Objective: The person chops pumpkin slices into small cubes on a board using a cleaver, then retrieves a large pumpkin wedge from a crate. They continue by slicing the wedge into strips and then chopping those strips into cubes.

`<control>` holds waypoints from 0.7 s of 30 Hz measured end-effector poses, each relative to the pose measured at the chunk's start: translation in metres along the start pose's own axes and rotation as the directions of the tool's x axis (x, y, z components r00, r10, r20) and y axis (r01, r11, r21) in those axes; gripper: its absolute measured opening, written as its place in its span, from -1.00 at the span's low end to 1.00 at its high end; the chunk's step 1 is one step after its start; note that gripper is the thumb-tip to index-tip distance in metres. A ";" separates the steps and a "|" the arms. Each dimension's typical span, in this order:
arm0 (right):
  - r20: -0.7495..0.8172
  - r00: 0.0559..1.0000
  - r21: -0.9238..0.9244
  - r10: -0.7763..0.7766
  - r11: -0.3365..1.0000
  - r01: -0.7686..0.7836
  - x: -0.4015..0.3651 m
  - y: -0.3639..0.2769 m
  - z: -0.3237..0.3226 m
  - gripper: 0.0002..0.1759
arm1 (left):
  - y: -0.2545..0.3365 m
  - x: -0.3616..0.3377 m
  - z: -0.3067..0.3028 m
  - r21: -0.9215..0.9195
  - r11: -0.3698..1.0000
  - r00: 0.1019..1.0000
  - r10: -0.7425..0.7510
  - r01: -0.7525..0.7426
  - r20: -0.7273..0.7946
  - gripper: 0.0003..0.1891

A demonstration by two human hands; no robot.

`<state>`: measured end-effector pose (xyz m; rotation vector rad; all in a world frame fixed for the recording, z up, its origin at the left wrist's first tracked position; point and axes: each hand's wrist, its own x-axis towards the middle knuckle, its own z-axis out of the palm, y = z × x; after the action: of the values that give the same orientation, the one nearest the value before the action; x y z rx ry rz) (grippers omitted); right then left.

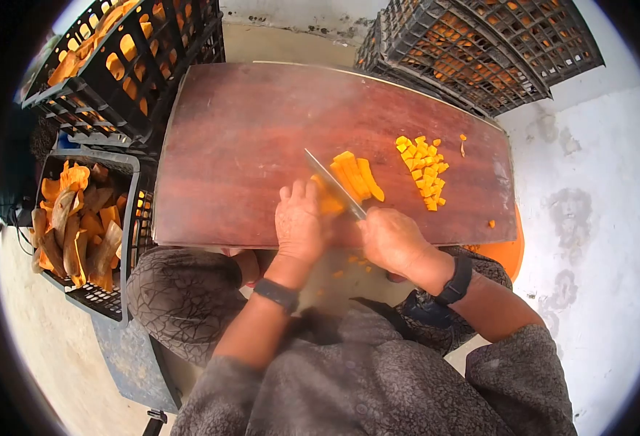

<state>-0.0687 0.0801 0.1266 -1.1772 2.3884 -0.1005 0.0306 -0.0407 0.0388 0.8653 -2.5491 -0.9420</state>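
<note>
My right hand [394,236] is wrapped round the handle of a kitchen knife [333,183], whose blade slants up and to the left over the table. Close beside the blade, my left hand [298,221] is closed, its fingers bent against an orange pumpkin piece [327,201]; that piece is blurred and partly hidden by the hand and blade. Just past the knife lie several long pumpkin slices [352,176]. A heap of small pumpkin cubes [429,174] sits farther right on the reddish-brown tabletop [232,145].
A black crate of peelings and chunks [132,240] stands at my left, with another filled crate [120,102] behind it. Stacked crates [472,58] hold orange pieces at the back right. An orange basin [509,254] shows under the table's right corner. Bits lie on the floor.
</note>
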 end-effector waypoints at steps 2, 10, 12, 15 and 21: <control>0.011 1.000 0.013 0.021 1.000 -0.022 -0.002 0.000 0.001 -0.70 | 0.001 0.000 0.002 0.012 1.000 1.000 0.016 -0.016 0.005 -0.35; 0.211 0.964 -0.050 0.160 0.987 -0.153 0.000 -0.018 -0.039 -0.70 | -0.001 -0.001 0.000 -0.027 1.000 0.999 -0.001 0.000 -0.033 -0.33; 0.186 0.972 0.014 0.142 0.989 -0.147 -0.001 -0.017 -0.034 -0.70 | 0.000 0.001 -0.003 -0.023 1.000 1.000 -0.005 0.005 -0.005 -0.34; -0.017 0.999 0.031 -0.051 0.998 0.051 0.010 0.001 0.005 -0.69 | -0.002 0.000 0.000 -0.002 1.000 1.000 0.009 -0.009 0.012 -0.35; -0.130 0.991 0.038 -0.010 0.999 0.016 0.011 0.003 0.022 -0.79 | 0.003 -0.001 0.002 0.025 0.999 0.999 0.034 -0.033 -0.023 -0.34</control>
<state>-0.0672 0.0766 0.1020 -1.2017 2.4790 -0.2340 0.0295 -0.0370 0.0388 0.8328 -2.5519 -0.8877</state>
